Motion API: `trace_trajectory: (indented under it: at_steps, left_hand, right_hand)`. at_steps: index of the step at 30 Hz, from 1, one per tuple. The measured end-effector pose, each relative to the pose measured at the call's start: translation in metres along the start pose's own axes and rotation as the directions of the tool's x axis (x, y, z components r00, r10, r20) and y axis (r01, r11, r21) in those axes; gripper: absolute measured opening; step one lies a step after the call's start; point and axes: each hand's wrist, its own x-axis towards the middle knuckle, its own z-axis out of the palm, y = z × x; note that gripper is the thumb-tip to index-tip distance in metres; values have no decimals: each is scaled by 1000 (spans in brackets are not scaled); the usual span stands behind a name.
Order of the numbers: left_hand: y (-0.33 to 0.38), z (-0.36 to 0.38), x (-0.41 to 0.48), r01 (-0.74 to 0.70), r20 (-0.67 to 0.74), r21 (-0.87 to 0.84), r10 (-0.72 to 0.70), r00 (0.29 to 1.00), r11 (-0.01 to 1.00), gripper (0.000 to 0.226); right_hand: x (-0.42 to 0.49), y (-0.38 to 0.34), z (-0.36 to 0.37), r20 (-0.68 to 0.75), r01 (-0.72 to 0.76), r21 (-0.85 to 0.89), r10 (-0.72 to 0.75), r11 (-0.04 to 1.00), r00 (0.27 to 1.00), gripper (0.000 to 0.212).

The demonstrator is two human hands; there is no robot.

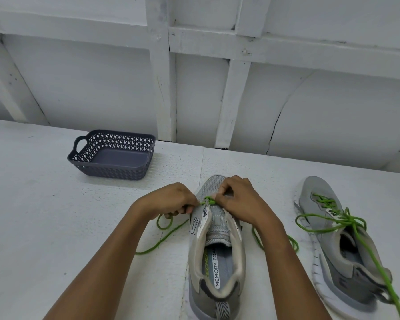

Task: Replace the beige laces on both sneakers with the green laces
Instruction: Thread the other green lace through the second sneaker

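Note:
A grey sneaker [217,257] stands in front of me, toe pointing away, its tongue bare. A green lace [163,239] crosses its lowest eyelets near the toe. My left hand [171,200] pinches the lace at the left eyelet, and loose lace trails from it onto the table. My right hand [237,199] pinches the lace at the right side of the toe end; more green lace loops out beside my right forearm. A second grey sneaker [340,250] lies to the right, laced in green [346,221], with one long end running toward the lower right corner.
A dark grey perforated basket [112,154] with a handle sits on the white table [44,215] at the back left, nothing visible in it. A white panelled wall runs behind the table.

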Motion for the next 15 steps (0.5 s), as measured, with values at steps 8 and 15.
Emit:
trace_trajectory:
  at_steps: [8,15]
  left_hand:
    - [-16,-9,-14,-33,-369,535,269,890,844,11]
    - [-7,-2,-37,-177,-176,528,311,934,831,10]
  right_hand:
    - [-17,8,-5,-240,-7,-16,3,1000,971,14]
    - [-38,-2,-21,-178,-121,95,137,988,975,33]
